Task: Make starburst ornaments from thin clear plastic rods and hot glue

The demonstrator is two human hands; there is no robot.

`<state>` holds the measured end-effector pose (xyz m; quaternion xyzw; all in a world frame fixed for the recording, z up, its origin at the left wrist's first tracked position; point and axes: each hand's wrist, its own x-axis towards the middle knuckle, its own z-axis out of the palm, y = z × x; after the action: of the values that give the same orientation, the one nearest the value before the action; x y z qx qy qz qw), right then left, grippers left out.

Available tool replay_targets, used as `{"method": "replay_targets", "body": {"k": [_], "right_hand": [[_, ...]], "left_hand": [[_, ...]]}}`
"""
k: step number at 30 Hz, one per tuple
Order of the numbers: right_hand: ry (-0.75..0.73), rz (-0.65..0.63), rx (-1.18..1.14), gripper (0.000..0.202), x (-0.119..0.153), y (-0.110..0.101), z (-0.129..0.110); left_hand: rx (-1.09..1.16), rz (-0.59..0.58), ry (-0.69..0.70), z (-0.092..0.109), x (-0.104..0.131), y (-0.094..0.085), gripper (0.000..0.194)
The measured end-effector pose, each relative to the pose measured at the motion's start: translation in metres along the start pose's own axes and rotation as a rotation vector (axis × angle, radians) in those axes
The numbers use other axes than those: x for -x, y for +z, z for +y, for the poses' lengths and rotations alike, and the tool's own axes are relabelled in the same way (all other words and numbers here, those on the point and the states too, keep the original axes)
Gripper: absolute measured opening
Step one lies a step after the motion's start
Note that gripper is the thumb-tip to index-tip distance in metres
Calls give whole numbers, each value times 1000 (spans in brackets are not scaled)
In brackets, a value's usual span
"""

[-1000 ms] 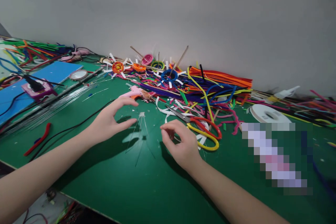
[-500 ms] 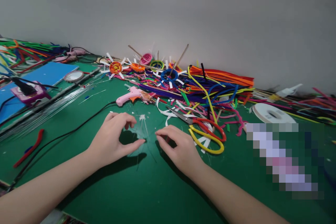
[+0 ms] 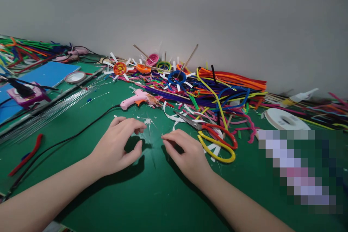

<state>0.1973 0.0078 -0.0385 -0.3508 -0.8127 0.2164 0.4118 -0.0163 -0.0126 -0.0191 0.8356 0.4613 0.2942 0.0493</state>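
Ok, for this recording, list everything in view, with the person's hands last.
Glue gun: one, pink and orange, centre
Scissors: one, red and yellow handles, beyond right hand
Round pieces: at least five, mixed colours, back
Fuzzy stems: many, mixed colours, back
White strips: several, near scissors
Spool: one, white, right
Bottle: one, whitish, yellow part, back right
Blurred patch: one, unidentifiable, lower right
Blue board: one, left
Power block: one, purple, left
Clear strands: many, left
Table: one, green
Wall: one, grey
Left hand: one, centre-left
Right hand: one, centre-right
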Motion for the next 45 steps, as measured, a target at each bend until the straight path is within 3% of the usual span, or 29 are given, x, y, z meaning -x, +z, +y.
{"method": "replay_targets", "body": {"k": [14,36,45], "right_hand": [[-36,61,0,14,-1,0,-2],[13,-6,-2,18,-1,-1,-1],[-31,-20,92,17,-4,-3,3]], "left_hand": [[-2,14,7,0,0,1,21],[17,-16,8,0,0,0,22],[30,-30,31,0,0,0,24]]}}
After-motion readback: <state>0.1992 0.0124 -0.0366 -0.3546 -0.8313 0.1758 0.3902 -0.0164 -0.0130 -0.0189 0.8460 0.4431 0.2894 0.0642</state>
